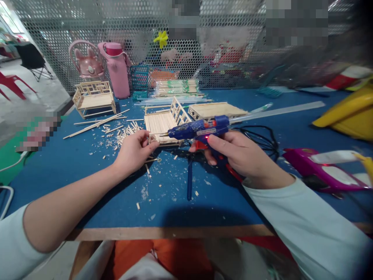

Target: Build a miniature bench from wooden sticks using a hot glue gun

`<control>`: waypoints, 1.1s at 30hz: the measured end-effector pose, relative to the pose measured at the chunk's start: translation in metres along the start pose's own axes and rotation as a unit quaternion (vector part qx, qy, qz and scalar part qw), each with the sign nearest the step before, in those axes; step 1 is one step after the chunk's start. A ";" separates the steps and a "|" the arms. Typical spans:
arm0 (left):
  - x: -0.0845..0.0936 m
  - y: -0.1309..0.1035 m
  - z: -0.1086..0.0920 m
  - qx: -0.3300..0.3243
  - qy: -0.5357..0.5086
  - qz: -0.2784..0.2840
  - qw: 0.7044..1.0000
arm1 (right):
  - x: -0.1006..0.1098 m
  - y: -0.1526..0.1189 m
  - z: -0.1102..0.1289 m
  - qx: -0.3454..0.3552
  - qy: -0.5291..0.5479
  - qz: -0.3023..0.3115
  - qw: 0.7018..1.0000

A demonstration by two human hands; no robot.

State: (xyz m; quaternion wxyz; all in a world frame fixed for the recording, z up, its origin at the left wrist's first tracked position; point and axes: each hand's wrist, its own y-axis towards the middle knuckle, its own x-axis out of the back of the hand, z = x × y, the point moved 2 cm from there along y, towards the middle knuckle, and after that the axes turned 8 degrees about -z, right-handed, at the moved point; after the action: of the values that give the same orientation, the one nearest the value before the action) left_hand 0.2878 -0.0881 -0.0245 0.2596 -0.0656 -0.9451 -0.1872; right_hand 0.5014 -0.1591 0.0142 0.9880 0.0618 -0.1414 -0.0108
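Note:
My right hand [233, 151] is wrapped round a blue hot glue gun [189, 130] with a lit red light. A long translucent glue stick [279, 112] sticks out of its back. The gun's metal tip points left, close to the fingertips of my left hand [135, 149]. Thumb and finger of that hand pinch a small pale wooden stick piece [154, 137], partly hidden by the fingers. It is at the near left corner of a miniature bench of wooden sticks [160, 122]; whether the two touch, I cannot tell.
A finished-looking miniature bench [94, 99] stands back left, a flat stick panel [217, 110] back right. Cut sticks [131, 130] and scraps lie left. A pink bottle [118, 72] stands against the perforated metal screen [140, 50]. A black cable [272, 140] and purple device [309, 167] lie right.

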 end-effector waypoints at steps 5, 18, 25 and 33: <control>0.000 -0.002 -0.005 -0.017 0.025 -0.019 0.999 | -0.002 -0.002 -0.001 -0.001 -0.011 0.006 1.000; 0.002 -0.004 -0.005 -0.014 0.024 0.025 0.999 | -0.003 -0.002 0.000 0.021 -0.013 -0.011 1.000; 0.010 -0.004 -0.010 -0.005 0.036 0.016 0.999 | -0.006 -0.001 -0.004 0.006 -0.013 0.004 1.000; 0.026 -0.011 -0.019 -0.021 0.141 -0.005 0.990 | -0.011 -0.001 -0.003 -0.001 -0.010 0.013 1.000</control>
State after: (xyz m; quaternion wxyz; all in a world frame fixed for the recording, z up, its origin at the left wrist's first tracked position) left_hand 0.2719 -0.1047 0.0012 0.3880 -0.0394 -0.8953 -0.2152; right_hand 0.4916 -0.1590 0.0084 0.9866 0.0589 -0.1525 0.0016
